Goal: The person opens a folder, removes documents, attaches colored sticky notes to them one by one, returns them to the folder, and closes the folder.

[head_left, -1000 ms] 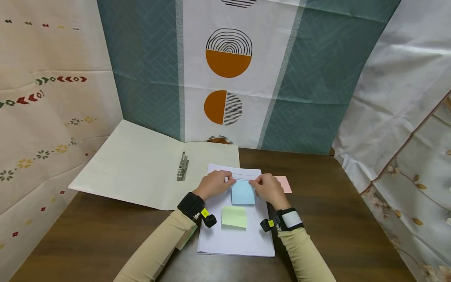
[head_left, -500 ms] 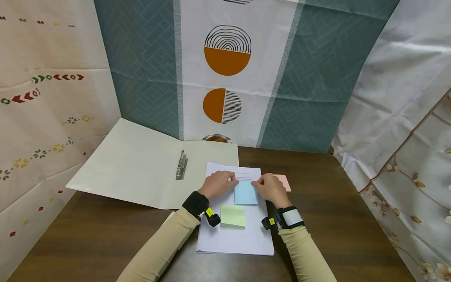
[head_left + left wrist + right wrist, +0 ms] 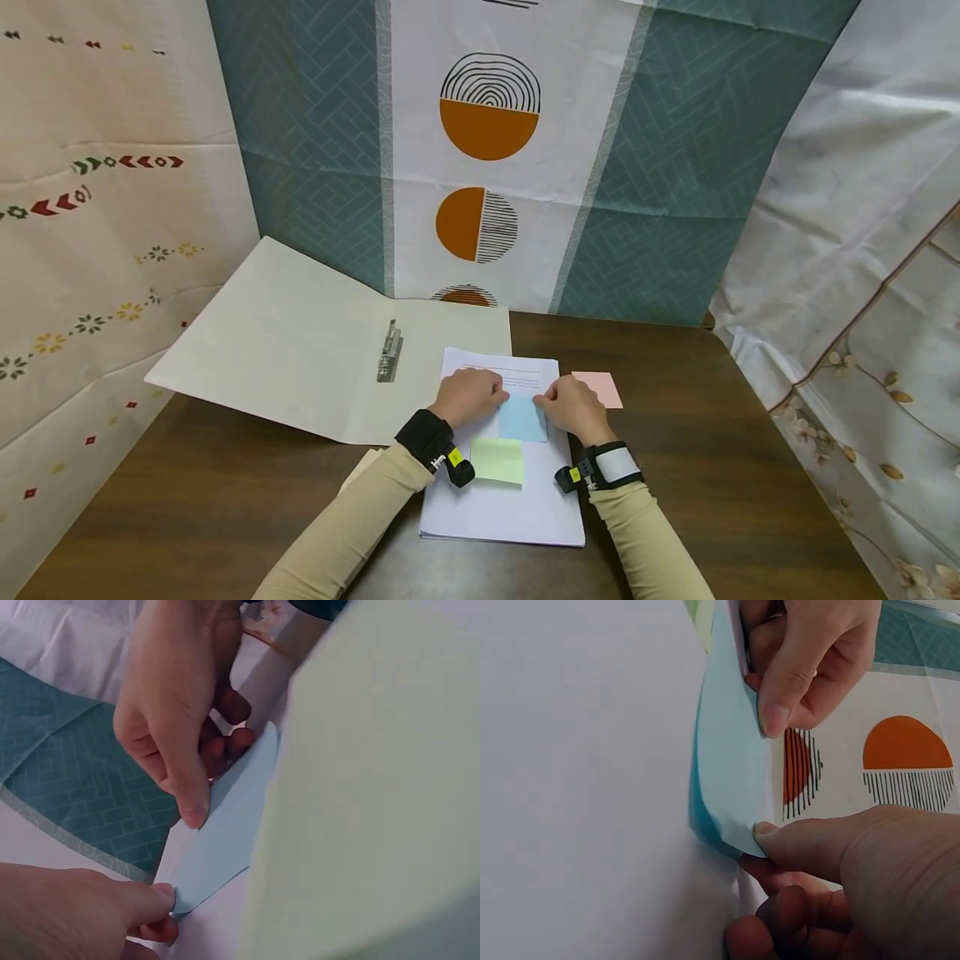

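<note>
A light blue sticky note (image 3: 522, 418) lies over a stack of white paper (image 3: 502, 517). My left hand (image 3: 468, 396) pinches its upper left corner between thumb and finger. At the upper right corner my right hand (image 3: 576, 407) holds it the same way. In the right wrist view the blue note (image 3: 731, 750) bends in a curve, its lower part folding under near the sheet. Both thumbs press on its edge in the left wrist view, where the blue note (image 3: 225, 825) shows slantwise. A pale green sticky note (image 3: 497, 462) sits on the paper just below the blue one.
An open white binder (image 3: 300, 350) with a metal clip (image 3: 390, 354) stands at the back left, its cover raised. A pink sticky note (image 3: 598, 390) lies right of the paper on the brown table (image 3: 697, 467). A pale piece (image 3: 360, 469) peeks out beside my left sleeve.
Both hands, with the blue note between them, have shifted slightly right and then toward my body, closer to the green note. More of the pink note shows now.
</note>
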`<act>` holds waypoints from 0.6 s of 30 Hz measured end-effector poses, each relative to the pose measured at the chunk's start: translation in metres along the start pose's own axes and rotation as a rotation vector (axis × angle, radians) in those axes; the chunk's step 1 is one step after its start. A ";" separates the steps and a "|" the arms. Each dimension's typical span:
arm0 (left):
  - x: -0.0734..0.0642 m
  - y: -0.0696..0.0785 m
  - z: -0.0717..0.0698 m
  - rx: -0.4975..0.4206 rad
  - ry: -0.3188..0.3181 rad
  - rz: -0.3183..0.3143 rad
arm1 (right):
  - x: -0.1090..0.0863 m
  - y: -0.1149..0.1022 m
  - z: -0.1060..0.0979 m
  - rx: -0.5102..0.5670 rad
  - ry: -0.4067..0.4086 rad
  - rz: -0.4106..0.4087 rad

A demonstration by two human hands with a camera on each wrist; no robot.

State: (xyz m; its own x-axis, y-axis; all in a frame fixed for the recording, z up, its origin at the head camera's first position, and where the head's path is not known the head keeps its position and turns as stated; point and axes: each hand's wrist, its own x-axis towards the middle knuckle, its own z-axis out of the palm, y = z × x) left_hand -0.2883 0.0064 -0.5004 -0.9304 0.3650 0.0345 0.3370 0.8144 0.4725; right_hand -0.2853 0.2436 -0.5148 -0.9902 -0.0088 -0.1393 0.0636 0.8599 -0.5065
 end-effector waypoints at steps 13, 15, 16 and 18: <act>-0.021 0.021 -0.017 -0.021 0.112 -0.086 | -0.011 -0.003 -0.006 -0.019 0.110 0.010; -0.023 0.023 -0.020 -0.037 0.097 -0.095 | -0.015 -0.006 -0.008 -0.008 0.118 0.001; -0.022 0.022 -0.019 -0.037 0.095 -0.092 | -0.019 -0.010 -0.010 -0.002 0.123 -0.003; -0.021 0.020 -0.016 -0.038 0.083 -0.087 | -0.026 -0.016 -0.014 0.013 0.132 -0.014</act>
State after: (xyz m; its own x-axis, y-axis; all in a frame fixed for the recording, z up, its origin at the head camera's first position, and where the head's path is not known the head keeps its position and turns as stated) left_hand -0.2644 0.0081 -0.4772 -0.9650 0.2540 0.0644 0.2507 0.8229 0.5099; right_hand -0.2623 0.2369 -0.4914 -0.9987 0.0472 -0.0198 0.0506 0.8533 -0.5190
